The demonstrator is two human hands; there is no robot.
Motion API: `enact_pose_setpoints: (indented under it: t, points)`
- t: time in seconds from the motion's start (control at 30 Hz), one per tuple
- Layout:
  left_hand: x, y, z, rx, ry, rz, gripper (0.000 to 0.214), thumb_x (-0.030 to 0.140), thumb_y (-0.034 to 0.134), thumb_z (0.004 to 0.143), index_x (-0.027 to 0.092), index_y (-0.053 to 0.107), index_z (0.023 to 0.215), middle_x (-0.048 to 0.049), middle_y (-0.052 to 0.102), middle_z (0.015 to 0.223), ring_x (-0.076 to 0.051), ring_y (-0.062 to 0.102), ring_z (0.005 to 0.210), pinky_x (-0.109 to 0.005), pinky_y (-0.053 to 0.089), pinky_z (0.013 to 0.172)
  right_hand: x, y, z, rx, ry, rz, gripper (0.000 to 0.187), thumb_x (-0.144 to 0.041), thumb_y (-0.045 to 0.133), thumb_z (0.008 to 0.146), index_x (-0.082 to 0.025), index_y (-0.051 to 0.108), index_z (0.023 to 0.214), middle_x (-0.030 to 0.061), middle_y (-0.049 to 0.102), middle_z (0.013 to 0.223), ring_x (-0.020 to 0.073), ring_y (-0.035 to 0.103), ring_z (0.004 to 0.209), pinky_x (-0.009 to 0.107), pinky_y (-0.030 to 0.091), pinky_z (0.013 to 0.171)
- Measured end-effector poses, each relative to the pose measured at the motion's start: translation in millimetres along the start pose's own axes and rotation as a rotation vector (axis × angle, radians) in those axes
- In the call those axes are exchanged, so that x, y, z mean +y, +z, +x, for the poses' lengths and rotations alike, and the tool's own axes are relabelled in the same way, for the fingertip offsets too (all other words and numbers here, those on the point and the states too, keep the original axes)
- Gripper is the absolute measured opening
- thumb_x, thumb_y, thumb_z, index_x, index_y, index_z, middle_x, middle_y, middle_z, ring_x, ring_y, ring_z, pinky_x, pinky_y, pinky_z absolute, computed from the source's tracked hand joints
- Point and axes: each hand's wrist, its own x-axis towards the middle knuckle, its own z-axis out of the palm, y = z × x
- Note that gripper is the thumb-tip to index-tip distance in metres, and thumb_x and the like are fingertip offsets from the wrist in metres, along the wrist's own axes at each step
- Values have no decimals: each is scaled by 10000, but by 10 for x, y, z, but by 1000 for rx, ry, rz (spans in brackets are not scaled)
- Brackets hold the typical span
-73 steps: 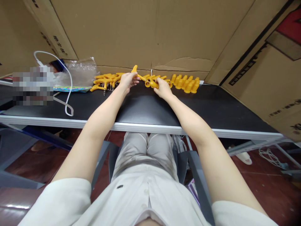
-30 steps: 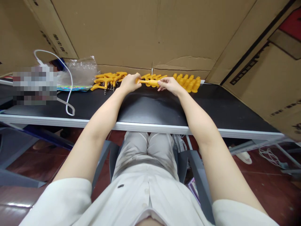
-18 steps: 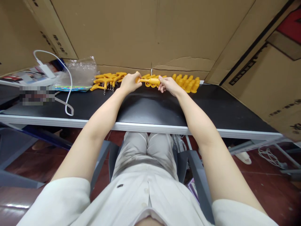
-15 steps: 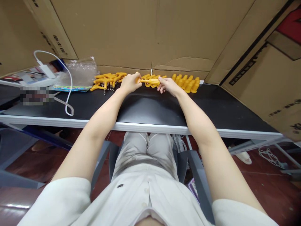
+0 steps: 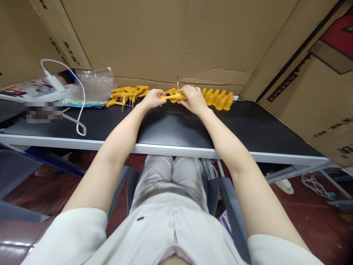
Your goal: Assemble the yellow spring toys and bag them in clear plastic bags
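Note:
Both of my hands reach to the far side of a black table [image 5: 171,127]. My left hand [image 5: 152,98] is closed round one end of a yellow plastic part [image 5: 173,96]. My right hand [image 5: 193,98] is closed over the other, thicker end. To the left lies a pile of yellow T-shaped parts with small metal springs [image 5: 127,94]. On the right stands a row of yellow sleeve-shaped parts [image 5: 219,98]. More yellow pieces lie just behind my hands.
A clear plastic bag [image 5: 95,86] and a white charger with its cable [image 5: 74,99] lie at the table's left. Cardboard sheets [image 5: 176,40] wall the back and right side. Below the table edge I see my lap and a grey chair.
My hands have brought the two yellow pieces together into one line. My right hand has slid left along the part, closer to my left hand, and now covers its thick end.

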Motion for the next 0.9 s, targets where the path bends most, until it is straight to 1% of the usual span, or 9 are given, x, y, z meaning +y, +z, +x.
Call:
enact_pose_setpoints:
  t: [0.1, 0.17, 0.3, 0.37, 0.5, 0.7, 0.8, 0.9]
  points:
    - [33, -4, -13, -18, 4, -38, 354, 280, 650, 801, 166, 822, 1088, -57, 736, 848, -264, 680, 901, -364, 559, 869, -51, 4, 17, -25, -21, -109, 286, -294, 532, 1087, -164, 656, 1310, 232, 708, 1382, 416, 598, 1356, 659, 370, 1217]
    - [48, -2, -19, -12, 5, -13, 374, 279, 660, 802, 166, 823, 1118, -63, 751, 895, -268, 684, 926, -368, 556, 896, -41, 20, 22, -28, -29, -131, 284, -288, 480, 1101, -164, 655, 1286, 223, 716, 1328, 408, 611, 1310, 653, 359, 1212]
    - [115, 1, -50, 33, 40, 122, 406, 263, 657, 832, 190, 794, 1207, -94, 792, 1071, -306, 709, 1066, -395, 540, 1001, 55, 41, -1, -9, -48, -92, 283, -353, 525, 1083, -178, 666, 1254, 198, 730, 1223, 403, 628, 1220, 638, 369, 1182]
    - [164, 2, -76, 62, 52, 173, 415, 266, 654, 854, 221, 774, 1248, -96, 804, 1108, -329, 718, 1123, -408, 533, 1023, 106, 42, -19, -12, -51, -67, 296, -364, 554, 1060, -176, 681, 1249, 197, 734, 1207, 404, 634, 1195, 630, 377, 1165]
    - [233, 8, -116, 97, 54, 200, 421, 283, 667, 877, 248, 751, 1288, -105, 822, 1130, -363, 734, 1178, -420, 533, 1019, 144, 48, -36, -40, -31, -59, 333, -330, 536, 1042, -158, 696, 1278, 221, 737, 1277, 417, 637, 1235, 631, 382, 1161]
    - [220, 33, -109, 100, 60, 196, 422, 283, 664, 875, 259, 744, 1289, -92, 829, 1108, -357, 742, 1182, -404, 531, 1001, 81, 55, -15, -128, 41, -89, 376, -321, 483, 1078, -116, 665, 1336, 275, 709, 1389, 448, 607, 1353, 661, 374, 1187]
    - [200, 39, -90, 80, 30, 200, 419, 282, 654, 881, 240, 749, 1288, -108, 818, 1144, -354, 737, 1173, -405, 528, 997, 58, 31, -11, -128, 51, -102, 382, -332, 557, 1071, -113, 635, 1374, 277, 686, 1437, 441, 597, 1394, 656, 358, 1224]
    - [167, 42, -63, 72, 28, 170, 412, 283, 653, 880, 241, 755, 1278, -104, 811, 1140, -343, 730, 1156, -408, 530, 999, 51, 5, -13, -98, 39, -110, 429, -294, 645, 1026, -142, 599, 1424, 253, 676, 1474, 428, 597, 1402, 660, 352, 1240]
